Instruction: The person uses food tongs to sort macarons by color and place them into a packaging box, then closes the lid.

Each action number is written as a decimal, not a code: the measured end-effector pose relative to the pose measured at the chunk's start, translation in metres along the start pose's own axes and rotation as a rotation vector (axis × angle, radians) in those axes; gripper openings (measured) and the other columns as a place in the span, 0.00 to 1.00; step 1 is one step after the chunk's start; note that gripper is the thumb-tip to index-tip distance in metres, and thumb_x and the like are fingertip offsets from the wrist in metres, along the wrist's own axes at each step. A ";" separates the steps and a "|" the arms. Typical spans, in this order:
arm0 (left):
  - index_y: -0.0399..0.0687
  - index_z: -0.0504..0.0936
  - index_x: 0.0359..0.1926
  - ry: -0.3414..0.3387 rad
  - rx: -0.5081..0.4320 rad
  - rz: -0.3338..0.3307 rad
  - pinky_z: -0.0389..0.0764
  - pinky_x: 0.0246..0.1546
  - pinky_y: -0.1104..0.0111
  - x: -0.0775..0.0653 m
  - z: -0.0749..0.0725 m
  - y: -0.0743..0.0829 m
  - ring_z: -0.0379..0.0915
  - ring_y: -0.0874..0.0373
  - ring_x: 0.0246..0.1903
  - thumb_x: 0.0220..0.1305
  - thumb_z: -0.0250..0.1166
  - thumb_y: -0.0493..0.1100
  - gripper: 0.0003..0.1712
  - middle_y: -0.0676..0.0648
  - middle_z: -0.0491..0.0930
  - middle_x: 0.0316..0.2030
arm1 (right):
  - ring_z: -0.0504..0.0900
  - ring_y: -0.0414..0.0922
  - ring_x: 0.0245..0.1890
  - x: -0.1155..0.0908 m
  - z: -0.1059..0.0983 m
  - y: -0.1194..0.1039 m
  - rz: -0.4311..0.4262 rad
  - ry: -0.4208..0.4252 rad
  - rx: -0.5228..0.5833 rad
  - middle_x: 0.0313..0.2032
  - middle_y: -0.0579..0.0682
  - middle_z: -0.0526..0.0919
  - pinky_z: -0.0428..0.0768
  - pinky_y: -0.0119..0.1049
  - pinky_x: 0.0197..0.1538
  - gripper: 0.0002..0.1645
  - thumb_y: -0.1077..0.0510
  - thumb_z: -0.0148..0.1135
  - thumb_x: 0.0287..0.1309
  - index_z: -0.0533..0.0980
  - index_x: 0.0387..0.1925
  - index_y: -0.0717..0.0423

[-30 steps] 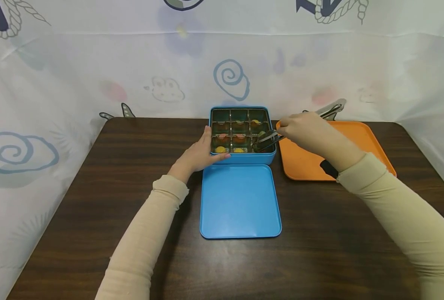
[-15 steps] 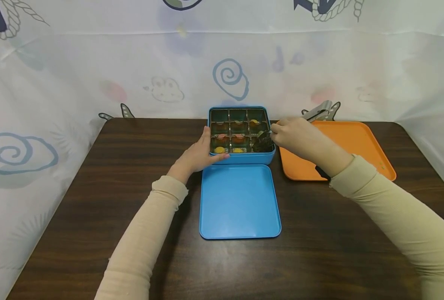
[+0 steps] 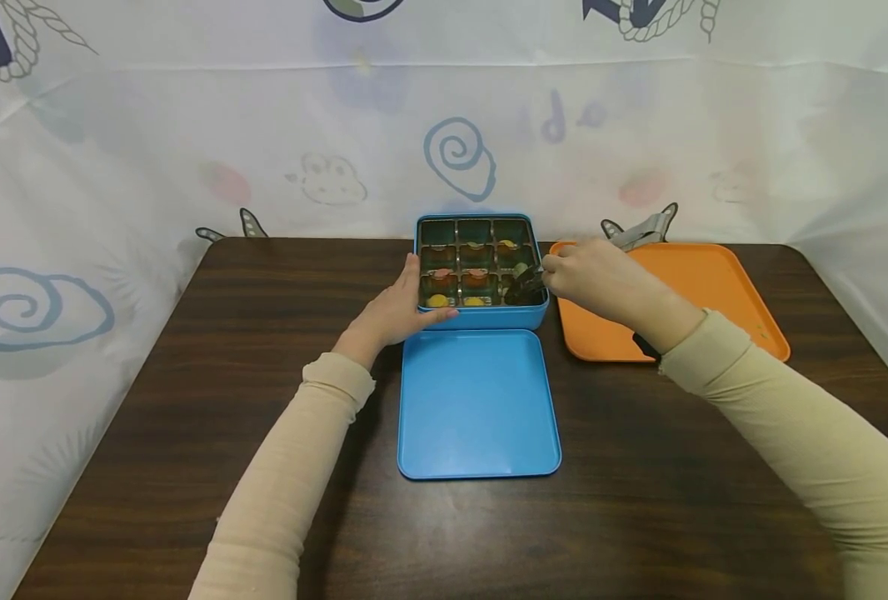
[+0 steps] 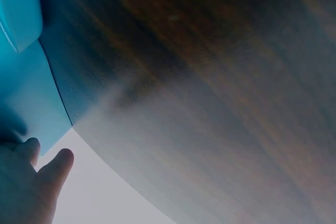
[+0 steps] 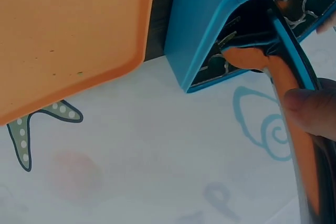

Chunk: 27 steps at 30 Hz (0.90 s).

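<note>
A blue box (image 3: pixel 489 318) with a dark divided insert stands at the table's back. Its compartments hold small yellow, reddish and green pieces (image 3: pixel 437 301). My left hand (image 3: pixel 384 317) rests against the box's left side, fingers extended and the thumb along its front rim. My right hand (image 3: pixel 597 279) grips metal tongs (image 5: pixel 294 103) beside the box's right wall. The tongs' dark tips reach down into the right-hand compartments; whether anything is between them cannot be told. In the left wrist view, part of the left hand (image 4: pixel 31 182) shows near the box.
Directly in front of the box lies a blue lid (image 3: pixel 480 408) or shallow tray. An orange tray (image 3: pixel 714 292) sits to the right, with a few tiny green bits on it. Behind the brown table (image 3: pixel 226 400) hangs a printed white cloth (image 3: pixel 384 100).
My right hand has shifted left towards the box, and the handle end of the tongs has swung left and lower. The tips have stayed inside the box. My left hand has kept its place.
</note>
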<state>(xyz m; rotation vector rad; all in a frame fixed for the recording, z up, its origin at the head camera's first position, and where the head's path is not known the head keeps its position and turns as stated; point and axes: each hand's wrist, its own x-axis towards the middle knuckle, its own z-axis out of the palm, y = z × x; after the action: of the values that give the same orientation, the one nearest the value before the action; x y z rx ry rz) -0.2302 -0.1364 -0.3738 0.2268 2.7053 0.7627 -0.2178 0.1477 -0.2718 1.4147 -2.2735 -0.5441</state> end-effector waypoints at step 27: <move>0.51 0.17 0.71 -0.014 0.022 -0.015 0.57 0.71 0.51 0.002 -0.003 0.002 0.48 0.45 0.73 0.53 0.50 0.79 0.68 0.48 0.23 0.75 | 0.78 0.47 0.21 -0.022 -0.015 0.028 0.096 0.081 0.091 0.28 0.52 0.83 0.69 0.34 0.16 0.12 0.72 0.69 0.43 0.84 0.33 0.59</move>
<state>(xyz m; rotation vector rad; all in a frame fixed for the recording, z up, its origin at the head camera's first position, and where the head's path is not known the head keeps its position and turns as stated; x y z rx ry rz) -0.2333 -0.1354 -0.3710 0.2165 2.7007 0.7248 -0.2224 0.1774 -0.2477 1.3359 -2.3128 -0.3516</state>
